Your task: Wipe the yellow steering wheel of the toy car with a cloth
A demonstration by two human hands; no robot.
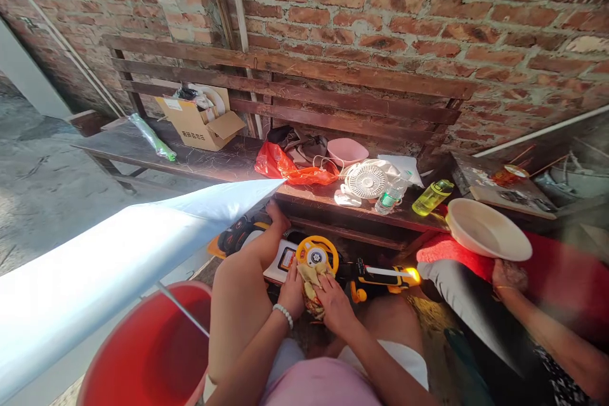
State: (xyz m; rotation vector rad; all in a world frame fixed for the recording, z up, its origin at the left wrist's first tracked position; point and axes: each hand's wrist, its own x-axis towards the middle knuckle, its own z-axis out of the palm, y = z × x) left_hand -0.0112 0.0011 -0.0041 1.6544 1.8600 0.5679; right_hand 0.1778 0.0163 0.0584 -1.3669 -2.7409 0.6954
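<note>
A crumpled yellowish cloth (313, 280) is bunched between my two hands, just below a toy's yellow steering wheel (337, 252). My left hand (291, 295), with a pale bead bracelet at the wrist, grips the cloth's left side. On the other side my right hand (333, 299) presses its fingers into the cloth. The cloth overlaps the lower rim of the wheel. White, black and yellow toy parts (276, 266) surround the wheel. A black and yellow toy arm (387, 276) extends right of it.
A long wooden bench (209, 165) holds a cardboard box (190, 127), red plastic bag (285, 165), pink basin (347, 151), fan (366, 179) and bottles. Left are a pale umbrella (143, 235) and red tub (143, 349). A person's hand (509, 276) holds a beige bowl (490, 231) at right.
</note>
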